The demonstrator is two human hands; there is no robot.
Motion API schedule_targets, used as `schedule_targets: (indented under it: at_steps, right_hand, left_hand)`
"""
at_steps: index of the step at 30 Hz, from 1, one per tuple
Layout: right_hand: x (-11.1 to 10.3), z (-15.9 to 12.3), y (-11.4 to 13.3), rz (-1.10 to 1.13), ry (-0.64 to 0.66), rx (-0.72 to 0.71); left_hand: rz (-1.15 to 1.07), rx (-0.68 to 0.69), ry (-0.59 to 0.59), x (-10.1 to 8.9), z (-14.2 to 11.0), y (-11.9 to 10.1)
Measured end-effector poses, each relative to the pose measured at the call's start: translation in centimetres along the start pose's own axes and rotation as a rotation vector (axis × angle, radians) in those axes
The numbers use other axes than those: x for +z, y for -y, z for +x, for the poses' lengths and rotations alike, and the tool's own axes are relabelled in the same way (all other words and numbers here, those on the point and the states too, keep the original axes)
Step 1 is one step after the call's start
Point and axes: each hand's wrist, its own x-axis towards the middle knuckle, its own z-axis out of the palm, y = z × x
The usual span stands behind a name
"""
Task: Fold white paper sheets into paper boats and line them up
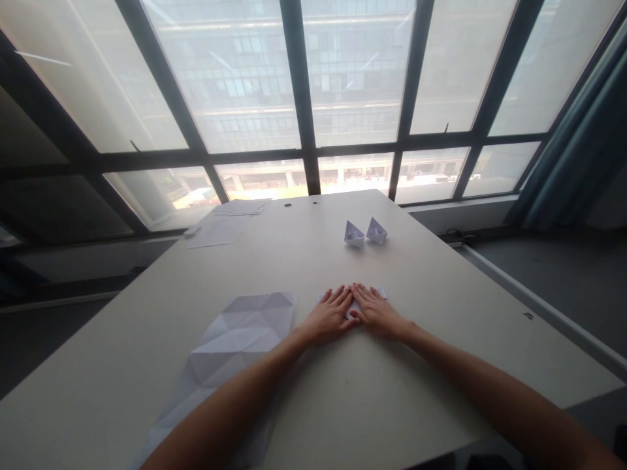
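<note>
At the far left corner of the desk [421,274], loose flat sheets [215,232] of white paper lie partly over one another. Nearer to you on the left, a large creased sheet [240,333] stretches toward the near edge, its surface broken into angled facets; your left forearm passes over part of it.

Next to the right comes your left hand [329,316], palm down and open, with its fingers extended forward over a small folded paper [351,309]. That paper lies on the desk in front of you, mostly covered, showing between your hands and past the fingers on the right. Your right hand [379,314] lies over its other side, also open and palm down. Your fingertips meet at the top and your thumbs come together lower down; neither of your hands is closed around anything.

Beyond them, toward the window [353,72], a left paper boat [353,235] and a right paper boat [377,232] stand upright just beside each other, each with a pointed peak. At the far right hangs a blue-grey curtain [578,130].
</note>
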Motion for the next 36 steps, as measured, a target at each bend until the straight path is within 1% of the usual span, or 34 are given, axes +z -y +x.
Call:
schedule_targets:
  at_steps: [5,10,20,29,36]
  right_hand:
    - [-0.27,-0.21,0.03,-0.018,0.009,0.050]
    - [-0.06,-0.14,-0.52,-0.037,0.011,0.091]
    - [0.03,-0.01,-0.87,-0.045,0.004,0.139]
    - [-0.10,-0.11,-0.90,-0.049,-0.007,0.147]
    - [-0.08,-0.09,-0.92,-0.053,-0.009,0.151]
  left_hand:
    - [0.020,-0.017,0.006,0.18,0.01,0.23]
    - [0.045,-0.023,0.014,0.17,0.04,0.26]
    - [0.039,-0.081,0.030,0.15,-0.02,0.12]
    - [0.028,-0.086,0.035,-0.15,-0.08,-0.04]
    - [0.018,-0.090,0.022,0.00,0.06,0.08]
